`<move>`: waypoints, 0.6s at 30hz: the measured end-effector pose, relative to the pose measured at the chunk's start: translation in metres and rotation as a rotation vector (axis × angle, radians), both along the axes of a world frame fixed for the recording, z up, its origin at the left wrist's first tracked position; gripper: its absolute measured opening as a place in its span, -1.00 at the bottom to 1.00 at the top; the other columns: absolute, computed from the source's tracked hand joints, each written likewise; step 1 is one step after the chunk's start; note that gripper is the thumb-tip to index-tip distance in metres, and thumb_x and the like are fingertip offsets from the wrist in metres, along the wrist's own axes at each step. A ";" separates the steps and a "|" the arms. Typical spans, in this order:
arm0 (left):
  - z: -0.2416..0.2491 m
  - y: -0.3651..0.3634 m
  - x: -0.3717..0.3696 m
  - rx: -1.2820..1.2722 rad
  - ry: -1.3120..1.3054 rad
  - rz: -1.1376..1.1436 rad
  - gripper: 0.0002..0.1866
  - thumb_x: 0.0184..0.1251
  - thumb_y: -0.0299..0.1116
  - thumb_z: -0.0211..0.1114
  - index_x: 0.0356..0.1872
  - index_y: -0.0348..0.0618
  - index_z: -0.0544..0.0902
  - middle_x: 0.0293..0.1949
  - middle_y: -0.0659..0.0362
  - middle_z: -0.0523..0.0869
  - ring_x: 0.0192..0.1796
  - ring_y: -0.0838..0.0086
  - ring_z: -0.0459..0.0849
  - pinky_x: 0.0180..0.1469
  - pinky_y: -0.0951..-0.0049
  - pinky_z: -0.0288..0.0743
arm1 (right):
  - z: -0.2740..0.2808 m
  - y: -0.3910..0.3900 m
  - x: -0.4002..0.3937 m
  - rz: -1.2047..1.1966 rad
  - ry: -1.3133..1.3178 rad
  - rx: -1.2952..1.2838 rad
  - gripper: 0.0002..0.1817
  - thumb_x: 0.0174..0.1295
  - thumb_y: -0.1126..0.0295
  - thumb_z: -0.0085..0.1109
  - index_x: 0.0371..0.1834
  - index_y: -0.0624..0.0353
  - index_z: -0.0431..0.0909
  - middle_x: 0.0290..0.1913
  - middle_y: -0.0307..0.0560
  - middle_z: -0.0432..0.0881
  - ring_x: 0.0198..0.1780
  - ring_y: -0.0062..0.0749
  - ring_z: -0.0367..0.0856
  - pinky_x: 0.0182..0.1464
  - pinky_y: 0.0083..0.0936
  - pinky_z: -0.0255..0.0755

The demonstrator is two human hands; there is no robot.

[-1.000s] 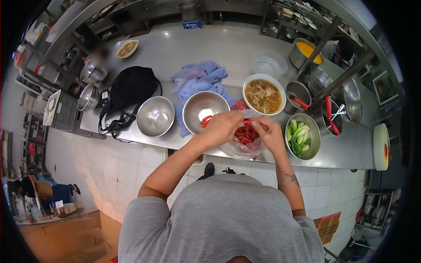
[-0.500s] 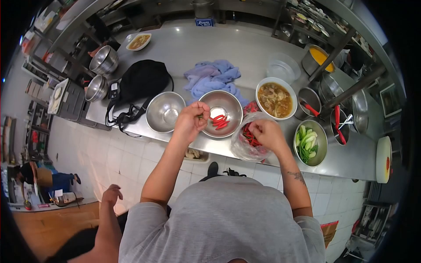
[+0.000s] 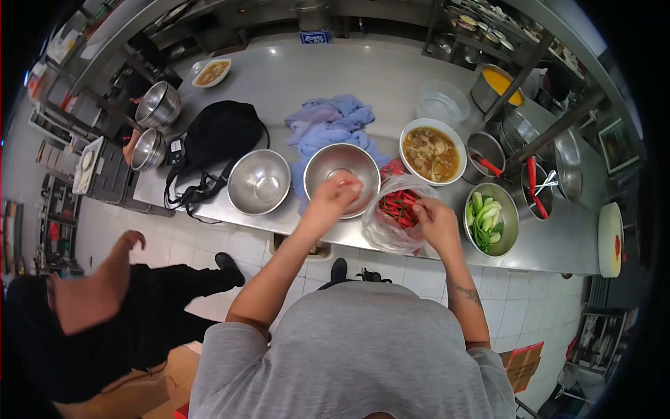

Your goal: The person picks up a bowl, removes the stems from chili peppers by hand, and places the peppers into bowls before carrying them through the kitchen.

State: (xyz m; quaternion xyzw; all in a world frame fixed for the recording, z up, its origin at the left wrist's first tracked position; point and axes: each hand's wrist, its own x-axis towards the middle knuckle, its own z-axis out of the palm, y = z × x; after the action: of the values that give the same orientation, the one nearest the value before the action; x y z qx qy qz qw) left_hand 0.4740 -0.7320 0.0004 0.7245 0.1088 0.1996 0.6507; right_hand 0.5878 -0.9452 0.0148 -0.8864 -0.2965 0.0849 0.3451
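Chilies [image 3: 399, 206] being held in bag [image 3: 387, 239] at surface [image 3: 391, 66] front edge; left hand [image 3: 335, 197] being poised over bowl [image 3: 322, 159], right hand [image 3: 440, 223] by chilies; neither grip's state discernible. Spill possibly being risked by edge-side bag.

Even indoor light, glare spots on the steel table [image 3: 380, 70], dark fisheye-curved edges.

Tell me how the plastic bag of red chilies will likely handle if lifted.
The plastic bag looks thin and crumpled, so it would probably sag. Its open mouth could let the loose red chilies spill if tipped.
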 end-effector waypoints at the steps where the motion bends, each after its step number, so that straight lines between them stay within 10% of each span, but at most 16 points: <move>1: 0.002 -0.011 0.003 0.164 0.088 -0.022 -0.83 0.33 -0.29 0.14 -0.21 -0.15 0.54 -0.61 0.22 0.52 -0.57 0.42 0.50 -0.49 0.41 0.40 | 0.001 -0.006 0.002 0.023 0.032 0.033 -0.79 0.17 0.30 0.13 -0.27 0.21 0.62 -0.30 0.09 0.63 -0.25 -0.02 0.60 -0.18 -0.26 0.44; 9: 0.024 -0.050 0.029 0.839 -0.155 -0.155 -0.89 0.26 -0.37 0.19 -0.24 -0.12 0.55 -0.51 0.07 0.58 -0.49 0.14 0.51 -0.40 0.35 0.41 | 0.016 -0.012 0.004 0.116 0.305 0.194 -0.80 0.26 0.35 0.07 -0.26 0.28 0.57 -0.39 -0.07 0.61 -0.40 -0.47 0.53 -0.27 -0.53 0.41; 18: 0.050 -0.011 0.001 -0.489 -0.032 -0.400 -0.89 0.33 -0.43 0.07 -0.40 -0.20 0.46 -0.57 0.36 0.35 -0.60 0.69 0.28 -0.61 0.60 0.17 | 0.023 0.043 0.016 0.425 0.858 0.398 -0.75 0.32 0.27 0.01 -0.23 0.26 0.56 -0.46 -0.30 0.52 -0.35 -0.63 0.39 -0.24 -0.59 0.31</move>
State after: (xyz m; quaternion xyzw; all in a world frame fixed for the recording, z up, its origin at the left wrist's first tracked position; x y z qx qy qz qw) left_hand 0.4747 -0.7429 0.0501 0.5502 -0.0014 0.0470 0.8337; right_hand 0.6040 -0.9025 0.0382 -0.6095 -0.3122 0.4507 0.5726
